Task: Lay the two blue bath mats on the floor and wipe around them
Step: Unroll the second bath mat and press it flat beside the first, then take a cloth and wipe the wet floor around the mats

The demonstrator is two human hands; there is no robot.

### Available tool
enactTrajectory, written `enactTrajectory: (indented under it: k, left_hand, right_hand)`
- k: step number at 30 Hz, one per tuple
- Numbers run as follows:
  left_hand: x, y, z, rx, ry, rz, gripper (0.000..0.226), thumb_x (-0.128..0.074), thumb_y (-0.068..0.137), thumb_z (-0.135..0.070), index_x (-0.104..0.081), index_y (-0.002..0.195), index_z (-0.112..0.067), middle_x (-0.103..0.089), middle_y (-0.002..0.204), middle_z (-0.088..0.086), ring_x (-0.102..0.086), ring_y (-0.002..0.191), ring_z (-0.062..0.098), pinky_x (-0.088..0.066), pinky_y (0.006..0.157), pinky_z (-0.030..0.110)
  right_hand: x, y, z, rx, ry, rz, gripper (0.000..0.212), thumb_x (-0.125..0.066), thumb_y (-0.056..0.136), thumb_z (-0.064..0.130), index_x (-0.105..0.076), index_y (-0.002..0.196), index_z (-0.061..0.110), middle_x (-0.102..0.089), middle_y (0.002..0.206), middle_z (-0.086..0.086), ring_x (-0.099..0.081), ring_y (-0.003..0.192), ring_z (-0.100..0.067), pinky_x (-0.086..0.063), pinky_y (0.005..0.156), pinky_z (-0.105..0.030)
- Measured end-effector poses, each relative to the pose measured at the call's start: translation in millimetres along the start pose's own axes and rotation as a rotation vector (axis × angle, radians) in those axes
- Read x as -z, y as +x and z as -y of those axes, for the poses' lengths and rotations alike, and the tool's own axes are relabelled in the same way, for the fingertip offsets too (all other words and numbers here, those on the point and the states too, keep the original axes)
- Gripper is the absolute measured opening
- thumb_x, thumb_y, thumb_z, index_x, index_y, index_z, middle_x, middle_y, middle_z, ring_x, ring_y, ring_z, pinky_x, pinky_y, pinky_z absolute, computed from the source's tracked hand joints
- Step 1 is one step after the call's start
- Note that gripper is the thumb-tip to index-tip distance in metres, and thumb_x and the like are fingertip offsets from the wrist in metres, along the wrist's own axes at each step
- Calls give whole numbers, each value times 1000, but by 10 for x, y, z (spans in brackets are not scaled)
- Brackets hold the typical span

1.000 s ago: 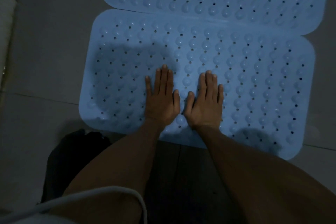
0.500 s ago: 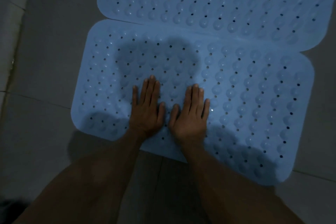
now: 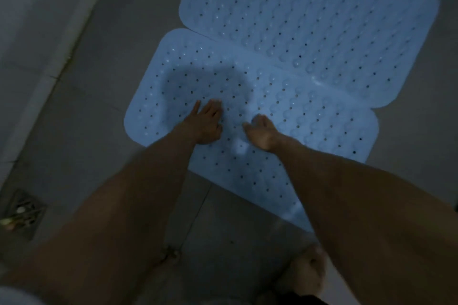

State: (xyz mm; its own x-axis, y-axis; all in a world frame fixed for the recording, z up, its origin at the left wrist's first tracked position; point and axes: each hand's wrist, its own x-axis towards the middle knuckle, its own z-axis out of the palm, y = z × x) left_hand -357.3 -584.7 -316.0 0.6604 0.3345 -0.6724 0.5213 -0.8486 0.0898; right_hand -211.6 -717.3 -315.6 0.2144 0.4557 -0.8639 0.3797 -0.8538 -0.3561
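Two light blue bath mats with bumps and small holes lie flat on the grey tiled floor. The near mat (image 3: 309, 116) runs from centre left to lower right; the far mat (image 3: 309, 12) lies beyond it, its near edge overlapping the near mat's far edge. My left hand (image 3: 207, 122) hovers over the near mat's left part, fingers apart, holding nothing. My right hand (image 3: 262, 131) is beside it over the same mat, fingers loosely spread, palm turned partly up, holding nothing. Motion blur hides whether either hand touches the mat.
A raised pale ledge or wall base (image 3: 57, 57) runs diagonally along the left. A square floor drain (image 3: 24, 213) sits at the lower left. My bare foot (image 3: 309, 272) is on the tiles near the bottom. Grey tiles (image 3: 119, 39) surround the mats.
Both hands were pressed flat, side by side, on the near mat; now they have lifted and moved apart, the right palm turning up. The view has swung, showing the drain and ledge.
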Motion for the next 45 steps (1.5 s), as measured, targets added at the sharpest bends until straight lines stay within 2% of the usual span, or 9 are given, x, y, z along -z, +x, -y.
enactTrajectory:
  k: [1,4,8,17,21,28,34,40,45]
  left_hand:
    - [264,-115,-28,21,19,41,66,-25,103,-36,5,155,-9,16,161,8,12,149,24,7,120,48]
    - [866,-606,-205,62,8,-4,67,-26,103,-36,8,154,-9,18,161,11,14,149,25,8,120,47]
    - [1486,-1482,-437,63,38,-49,65,-21,104,-38,7,154,-8,17,161,11,13,149,25,9,120,45]
    - [2944,-3253,-887,185,-96,-149,64,-23,104,-35,4,154,-7,10,162,12,7,150,26,5,121,46]
    - [3454,-3946,-1097,208,-170,-222,65,-27,103,-33,3,155,-7,7,162,11,7,150,25,4,122,45]
    - [4032,-4983,-1253,243,-191,-290,66,-32,101,-30,-2,155,-7,2,163,11,2,150,25,2,121,47]
    - [4504,-5879,-1052,326,-176,-452,68,-35,98,-28,-4,154,-5,-1,163,13,-1,150,26,0,121,47]
    - [4960,-7002,-785,451,-126,-588,69,-37,98,-29,-5,155,-7,-5,163,12,-5,150,25,0,122,45]
    - [5286,-7969,-512,623,-126,-675,66,-32,101,-32,-2,155,-8,0,163,10,-1,151,24,0,122,45]
  right_hand:
    - [197,-180,-4,5,-36,-1,83,-28,98,63,4,158,16,16,165,-7,12,152,-24,3,124,-40]
    - [662,-919,-39,15,-211,-15,72,-23,102,57,4,159,20,19,164,-6,15,152,-26,5,123,-41]
    - [1126,-1941,67,17,-355,-24,69,-17,103,56,6,158,21,23,163,-5,20,151,-23,10,123,-41]
    - [1827,-3920,792,118,-404,-72,66,-15,103,56,0,159,25,17,165,-1,16,152,-19,8,123,-39]
    - [1942,-4684,1072,142,-344,-93,66,-19,101,59,-6,158,29,9,166,2,7,153,-21,-1,124,-44]
    - [2025,-5781,1613,228,-299,-170,64,-23,103,54,-11,159,26,1,167,-4,-1,153,-25,-4,124,-45]
    - [2180,-6609,2254,371,-362,-278,64,-22,101,54,-15,158,25,-5,166,-4,-6,153,-26,-10,122,-52]
    - [2128,-7479,3085,540,-462,-326,63,-26,103,48,-17,157,17,-12,164,-15,-13,151,-32,-15,122,-48]
    - [1978,-8162,3871,742,-527,-317,63,-26,103,47,-18,157,16,-13,164,-16,-13,151,-32,-13,122,-45]
